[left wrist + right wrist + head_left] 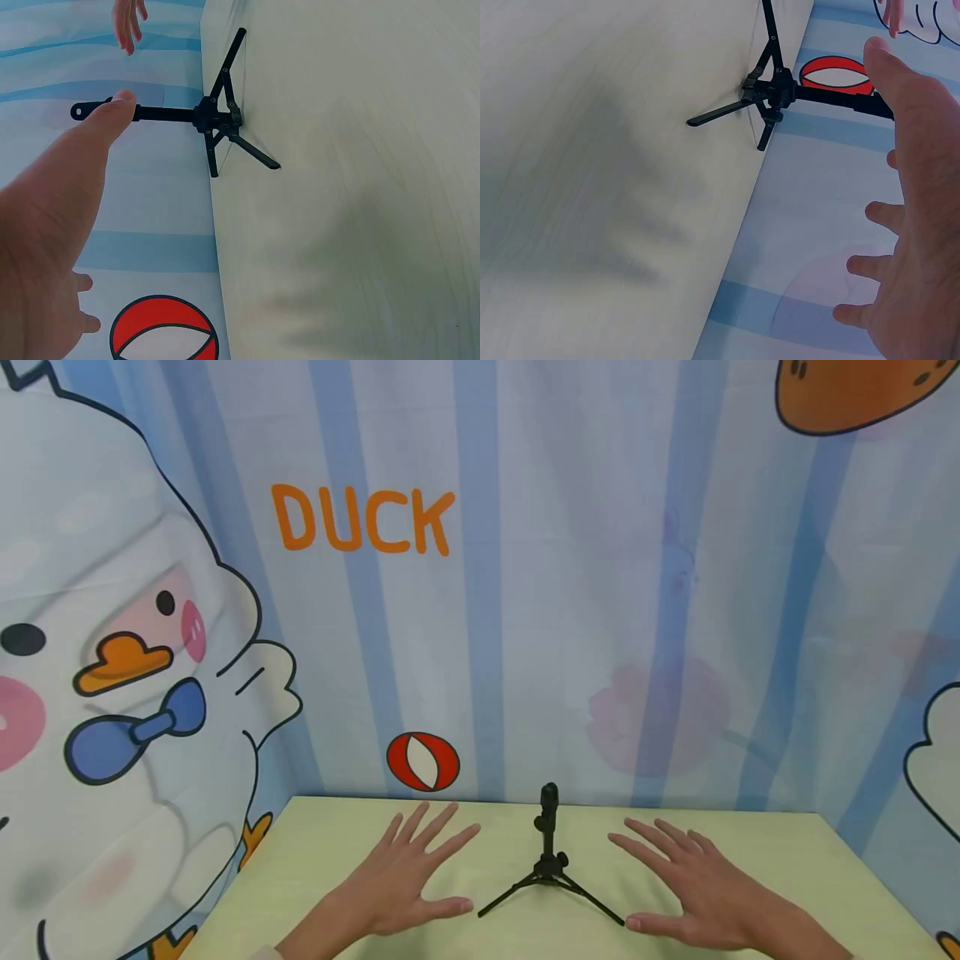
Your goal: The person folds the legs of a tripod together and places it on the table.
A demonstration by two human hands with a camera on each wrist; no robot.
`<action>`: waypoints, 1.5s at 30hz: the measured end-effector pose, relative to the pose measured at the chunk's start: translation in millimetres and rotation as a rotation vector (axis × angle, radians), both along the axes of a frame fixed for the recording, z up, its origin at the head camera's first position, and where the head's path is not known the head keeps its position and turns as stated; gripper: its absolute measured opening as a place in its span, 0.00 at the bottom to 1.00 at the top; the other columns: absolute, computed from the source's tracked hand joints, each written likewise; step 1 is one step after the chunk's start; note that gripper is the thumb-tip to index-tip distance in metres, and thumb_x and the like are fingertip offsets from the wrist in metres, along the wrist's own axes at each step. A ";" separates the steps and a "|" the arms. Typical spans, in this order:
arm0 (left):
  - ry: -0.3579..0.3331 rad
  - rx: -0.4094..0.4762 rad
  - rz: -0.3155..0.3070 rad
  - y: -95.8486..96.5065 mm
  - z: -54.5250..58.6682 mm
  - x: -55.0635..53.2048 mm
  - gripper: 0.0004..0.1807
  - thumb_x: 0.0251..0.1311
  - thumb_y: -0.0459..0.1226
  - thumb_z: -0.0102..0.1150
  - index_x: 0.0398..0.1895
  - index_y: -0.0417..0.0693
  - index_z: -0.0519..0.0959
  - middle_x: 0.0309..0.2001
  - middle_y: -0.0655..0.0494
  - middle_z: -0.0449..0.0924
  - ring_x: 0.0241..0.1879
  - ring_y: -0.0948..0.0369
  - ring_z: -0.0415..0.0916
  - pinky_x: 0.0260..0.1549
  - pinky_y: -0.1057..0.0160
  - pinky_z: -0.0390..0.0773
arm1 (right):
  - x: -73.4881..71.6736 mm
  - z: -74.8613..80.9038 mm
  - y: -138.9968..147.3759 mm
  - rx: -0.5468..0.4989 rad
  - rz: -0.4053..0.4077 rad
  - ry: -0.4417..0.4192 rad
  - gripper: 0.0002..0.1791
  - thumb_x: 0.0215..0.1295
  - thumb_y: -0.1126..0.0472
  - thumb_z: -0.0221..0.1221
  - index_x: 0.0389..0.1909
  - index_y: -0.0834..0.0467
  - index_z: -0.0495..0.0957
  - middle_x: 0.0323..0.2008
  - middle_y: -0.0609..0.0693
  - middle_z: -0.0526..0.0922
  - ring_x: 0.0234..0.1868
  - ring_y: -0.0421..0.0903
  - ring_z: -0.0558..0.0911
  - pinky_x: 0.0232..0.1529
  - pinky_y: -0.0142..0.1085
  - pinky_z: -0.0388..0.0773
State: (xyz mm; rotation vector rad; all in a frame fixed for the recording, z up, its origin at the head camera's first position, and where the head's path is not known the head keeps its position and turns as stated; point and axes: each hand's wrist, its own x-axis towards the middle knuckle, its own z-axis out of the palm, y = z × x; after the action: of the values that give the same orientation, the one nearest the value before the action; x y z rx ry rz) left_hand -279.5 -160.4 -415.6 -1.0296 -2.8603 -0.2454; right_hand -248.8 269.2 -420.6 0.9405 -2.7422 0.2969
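Note:
A small black tripod (549,864) stands upright on the pale table, its legs spread and its short post pointing up. To its left my left hand (401,881) hovers with fingers spread and straight, holding nothing. My right hand (701,885) is on the other side, also spread, its thumb tip close to the end of one tripod leg in the head view. In the left wrist view the left thumb (112,112) overlaps the post of the tripod (217,118). The right wrist view shows the right hand (922,217) beside the tripod (780,90), with its palm free.
The pale yellow table (345,827) ends at a striped blue and white curtain (555,568) hung behind it. Printed on the curtain are a large duck, orange lettering and a red and white ball (423,762). Shadows of the hands fall on the tabletop.

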 end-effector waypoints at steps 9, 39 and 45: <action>0.012 0.007 0.005 1.9 3.4 -3.1 0.45 0.65 0.76 0.41 0.84 0.78 0.50 0.84 0.53 0.45 0.79 0.35 0.44 0.69 0.23 0.50 | -5.3 3.7 0.4 -0.003 -0.019 0.014 0.45 0.68 0.26 0.56 0.82 0.33 0.54 0.78 0.48 0.62 0.73 0.62 0.67 0.58 0.74 0.68; -0.003 0.635 -0.109 78.7 2.2 -31.3 0.32 0.71 0.55 0.62 0.76 0.64 0.68 0.71 0.61 0.67 0.69 0.58 0.68 0.63 0.45 0.76 | -44.5 -28.8 -38.6 -0.361 0.033 -0.343 0.38 0.77 0.39 0.55 0.76 0.60 0.64 0.69 0.61 0.72 0.66 0.65 0.74 0.61 0.64 0.73; -0.039 0.770 -0.167 100.1 -6.5 -41.7 0.31 0.69 0.44 0.68 0.74 0.60 0.71 0.67 0.61 0.71 0.60 0.59 0.74 0.58 0.54 0.81 | -53.7 -46.8 -43.7 -0.451 0.061 -0.447 0.26 0.80 0.53 0.56 0.69 0.65 0.70 0.59 0.63 0.78 0.49 0.57 0.82 0.44 0.47 0.83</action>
State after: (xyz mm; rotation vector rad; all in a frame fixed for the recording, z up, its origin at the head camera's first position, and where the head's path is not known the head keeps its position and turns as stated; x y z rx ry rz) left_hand -321.2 -60.4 -422.1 -1.0624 -2.3293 -1.2552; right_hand -302.5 225.5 -467.4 0.9133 -2.8197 1.2084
